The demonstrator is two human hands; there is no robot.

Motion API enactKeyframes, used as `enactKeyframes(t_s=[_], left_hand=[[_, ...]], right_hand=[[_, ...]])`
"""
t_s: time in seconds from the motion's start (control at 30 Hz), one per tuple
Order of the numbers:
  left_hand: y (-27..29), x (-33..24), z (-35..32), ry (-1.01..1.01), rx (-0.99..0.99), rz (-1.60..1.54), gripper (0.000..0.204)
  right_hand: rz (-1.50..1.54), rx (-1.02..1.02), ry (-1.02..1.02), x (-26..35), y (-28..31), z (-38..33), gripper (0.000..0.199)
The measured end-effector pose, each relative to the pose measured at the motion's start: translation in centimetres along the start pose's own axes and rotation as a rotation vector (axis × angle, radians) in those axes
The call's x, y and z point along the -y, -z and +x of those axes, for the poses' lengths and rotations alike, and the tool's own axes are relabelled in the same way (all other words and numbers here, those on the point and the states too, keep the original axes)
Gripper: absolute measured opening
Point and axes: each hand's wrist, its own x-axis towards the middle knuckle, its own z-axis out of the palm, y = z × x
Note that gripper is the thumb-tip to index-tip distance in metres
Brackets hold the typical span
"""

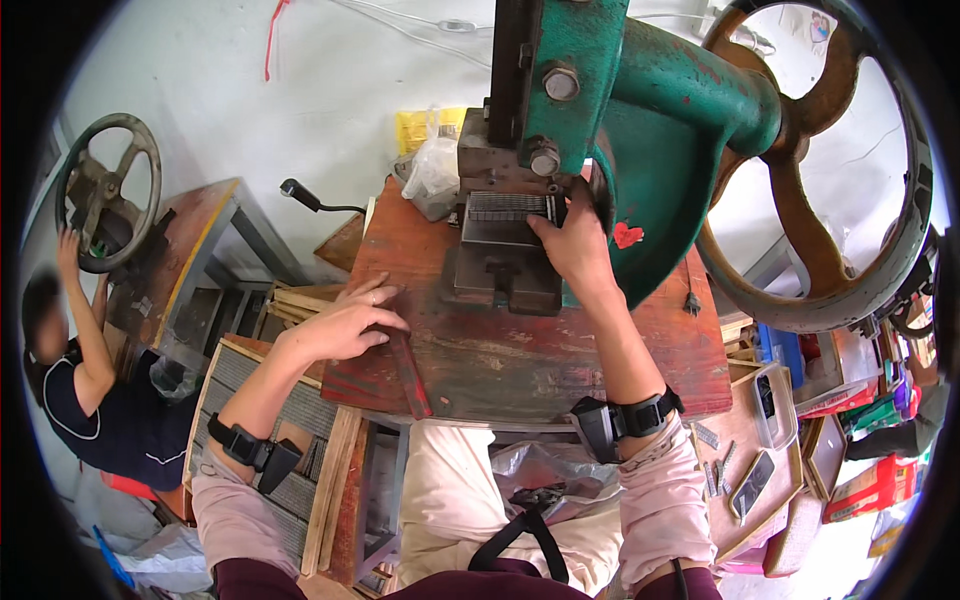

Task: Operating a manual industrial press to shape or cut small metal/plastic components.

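Observation:
A green hand press (575,100) stands on the wooden bench in front of me. Under its ram, a ridged metal piece (505,206) lies on the steel die block (505,270). My right hand (580,240) is at the right end of that piece, thumb against its edge and fingers curled round the side, their tips partly hidden. My left hand (345,322) rests over the bench's left side, fingers stretched and apart, holding nothing. Just beside its fingertips lies a narrow red bar (408,375).
The bench (500,370) has a large handwheel (800,180) beyond its right edge. A tray of grey strips (285,430) sits at lower left. A phone (752,485) lies on a side table. Another person (100,400) works at a wheel (110,190) far left.

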Motion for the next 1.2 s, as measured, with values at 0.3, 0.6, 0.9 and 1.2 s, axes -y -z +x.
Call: enactKeyframes(t_s=[0.3,0.6,0.9,1.2], left_hand=[[1.7,-3.0,-1.9,0.154,-0.300,-0.343,0.032],[3.5,-4.2,7.5,0.107,-0.795,0.033,0.039],[4.9,-5.3,10.0,0.425,-0.620,0.015,0.060],[4.5,-7.8,11.7,0.540,-0.492,-0.019,0.057]], right_hand=[[-0.038,-0.049,0.071,-0.5,-0.1,-0.3,0.062],[0.147,0.077,-0.060,2.1,1.7,-2.2,0.060],[0.074,0.113,0.018,2.1,8.8,-9.2,0.056],[-0.056,0.099,-0.007,0.0,13.9,-10.9,0.047]])
